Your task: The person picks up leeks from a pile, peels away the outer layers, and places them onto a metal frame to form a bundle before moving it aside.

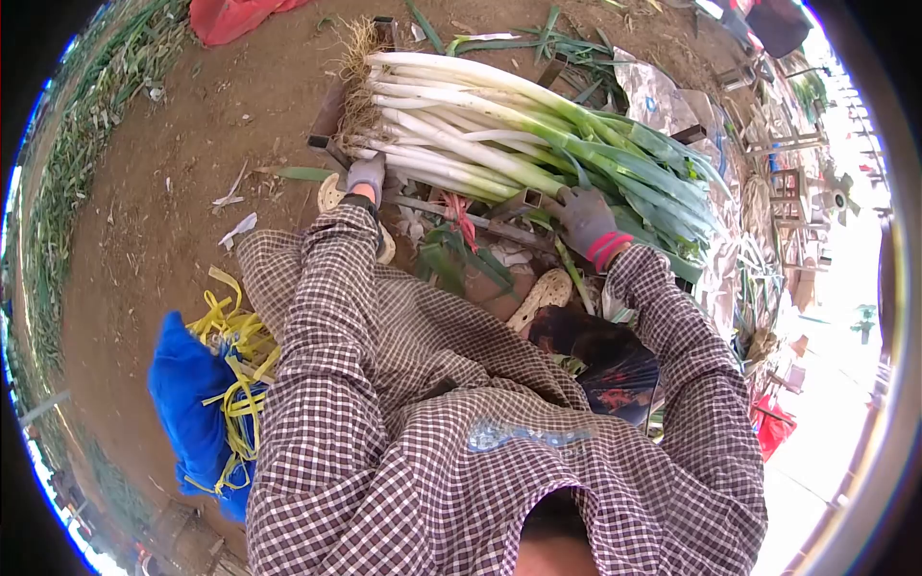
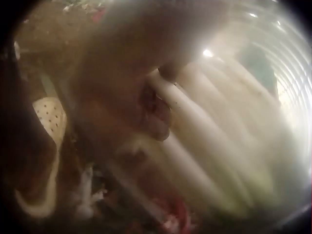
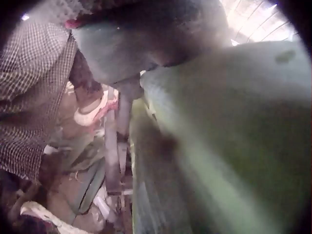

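Observation:
A thick bundle of leeks (image 1: 480,125) lies in a metal frame (image 1: 331,149), roots to the left and green leaves to the right. At the near side of the root end, my gloved left hand (image 1: 366,176) grips the lowest white stalks. In the left wrist view, the left hand's curled fingers (image 2: 158,122) lie against a white stalk (image 2: 195,114); the picture is hazy. My gloved right hand (image 1: 588,223) holds the near edge of the bundle where the green begins. From the right wrist, the hand (image 3: 146,44) is over broad leaves (image 3: 219,122), its fingertips mostly hidden.
A blue bag (image 1: 182,403) with yellow strips (image 1: 235,331) sits at the left. Perforated shoes (image 1: 543,293) and loose leaves (image 1: 447,264) are below the frame. Red plastic (image 1: 230,19) lies at the upper left, and clear plastic (image 1: 648,91) beyond the leaves.

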A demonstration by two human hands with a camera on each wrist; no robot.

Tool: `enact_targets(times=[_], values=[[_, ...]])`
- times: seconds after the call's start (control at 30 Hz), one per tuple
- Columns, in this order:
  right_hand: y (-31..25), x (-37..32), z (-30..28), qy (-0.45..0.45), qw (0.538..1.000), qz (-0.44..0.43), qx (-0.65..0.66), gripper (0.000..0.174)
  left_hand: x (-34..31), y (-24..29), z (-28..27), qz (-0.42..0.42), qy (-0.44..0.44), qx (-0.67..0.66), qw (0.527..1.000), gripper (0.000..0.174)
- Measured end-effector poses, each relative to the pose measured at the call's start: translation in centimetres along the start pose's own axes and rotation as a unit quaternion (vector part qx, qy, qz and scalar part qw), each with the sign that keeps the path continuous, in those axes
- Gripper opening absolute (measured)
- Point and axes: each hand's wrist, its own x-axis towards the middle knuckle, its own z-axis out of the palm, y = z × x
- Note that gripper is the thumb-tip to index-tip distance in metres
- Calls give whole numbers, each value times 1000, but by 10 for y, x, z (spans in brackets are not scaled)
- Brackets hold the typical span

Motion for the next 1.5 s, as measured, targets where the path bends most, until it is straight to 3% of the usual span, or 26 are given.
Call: enact_targets(times=[0.03,0.1,0.13,0.2,0.3,0.33,0.47,0.63,0.73,0.83,0.87,0.97,1.13,1.23,1.33,1.43,1.5], values=[[-1,0,6,28,1000,0,-4,58,-2,-3,3,58,51,122,990,33],[-7,-5,12,82,997,1,-12,43,-19,-6,9,169,147,356,907,36],[-6,-4,18,61,998,4,-26,49,-40,-4,20,232,158,370,885,33],[-7,-2,25,22,998,14,-54,61,-58,-2,41,477,51,413,774,25],[-10,-1,23,-3,1000,14,-16,58,-66,-5,66,630,2,422,651,33],[-11,0,23,-8,1000,15,-22,58,-68,-10,67,583,-22,409,701,42],[-13,-1,29,-7,999,11,-34,59,-65,-22,77,583,52,441,681,28],[-15,-1,7,-43,999,16,-23,57,-70,-10,75,545,3,455,704,27],[-3,-7,-18,121,990,17,76,51,-58,-11,65,545,-10,422,725,30],[19,9,-45,333,939,76,51,45,-70,-7,50,473,82,461,746,31],[25,16,-57,362,927,98,23,44,-64,-11,46,466,90,447,758,31],[29,32,-46,205,971,121,21,45,-59,-8,33,411,107,427,798,31],[13,28,-9,266,954,88,106,56,-43,-8,30,372,96,425,820,31],[15,20,-21,255,949,86,161,54,-49,-2,28,359,90,428,824,31],[18,9,-29,301,933,55,190,50,-43,-3,30,358,81,412,834,27],[15,17,-18,251,948,97,171,47,-48,-1,34,362,93,417,829,25],[18,40,-8,167,965,149,138,45,-41,-6,36,371,90,405,831,25]])
